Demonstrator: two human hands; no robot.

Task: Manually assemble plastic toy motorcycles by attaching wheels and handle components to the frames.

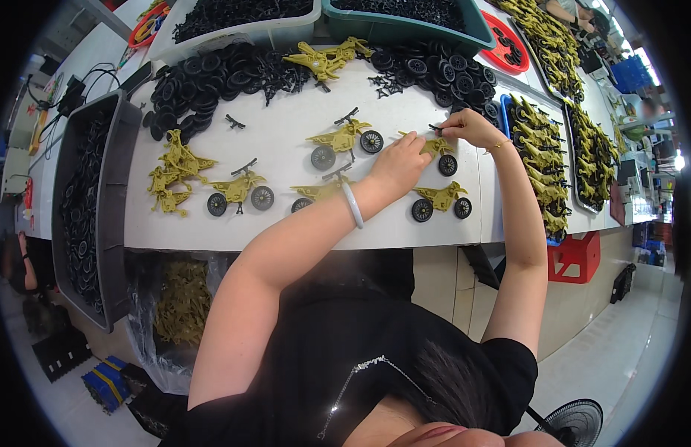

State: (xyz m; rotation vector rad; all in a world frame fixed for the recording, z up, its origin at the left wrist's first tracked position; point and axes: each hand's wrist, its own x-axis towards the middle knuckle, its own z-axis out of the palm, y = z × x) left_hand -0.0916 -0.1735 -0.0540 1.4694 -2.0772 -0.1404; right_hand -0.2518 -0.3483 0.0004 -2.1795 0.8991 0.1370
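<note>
My left hand (402, 165), fingers closed, grips a yellow toy motorcycle (438, 147) that has a black wheel (447, 165) on its near right side. Over that toy's top, my right hand (473, 129) pinches a small black handlebar (435, 127). Just below the hands lies another yellow toy motorcycle (437, 197) with two black wheels. A third one (339, 139), with handlebar and wheels, is left of my left hand. My left forearm partly covers one more motorcycle (306, 192). Farther left sits a wheeled motorcycle with handlebar (239, 188).
Loose yellow bodies (174, 173) lie at the table's left, a loose handlebar (235, 121) above. Black wheels (204, 82) are heaped at the back. A grey bin (114, 216) stands left, white (286, 31) and green (464, 36) bins behind, a blue tray (505, 112) of motorcycles right.
</note>
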